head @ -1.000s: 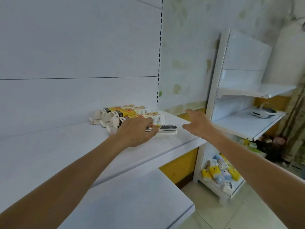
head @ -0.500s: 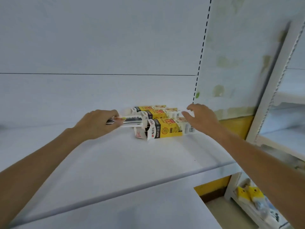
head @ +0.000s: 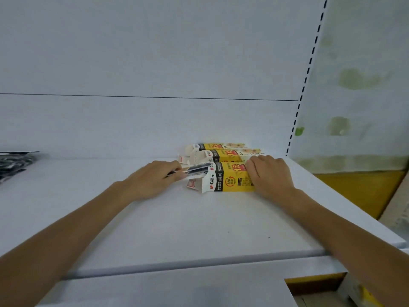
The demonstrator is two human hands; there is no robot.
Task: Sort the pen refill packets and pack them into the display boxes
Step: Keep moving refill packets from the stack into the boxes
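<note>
A white flat shelf board (head: pixel 177 222) runs across in front of the person, and towards its back lies a long yellow cardboard display box (head: pixel 230 181) with a black-and-white printed end, on its side with its white flaps open to the left. Two more yellow cardboard boxes of the same kind lie just behind it, the middle box (head: pixel 228 154) touching it and the rear box (head: pixel 221 146) against the white back panel. The right hand (head: pixel 271 177) lies on the right half of the front box, its fingers bent over the top and gripping it. The left hand (head: pixel 153 181) is just left of the box's open end, fingers curled and pinching a slim black-and-white pen refill packet (head: pixel 195 169), whose far tip sits at the box's mouth among the flaps; I cannot tell whether it is inside. Well to the left of the box, at the shelf's edge, lies a dark heap of plastic-wrapped packets (head: pixel 15 166).
</note>
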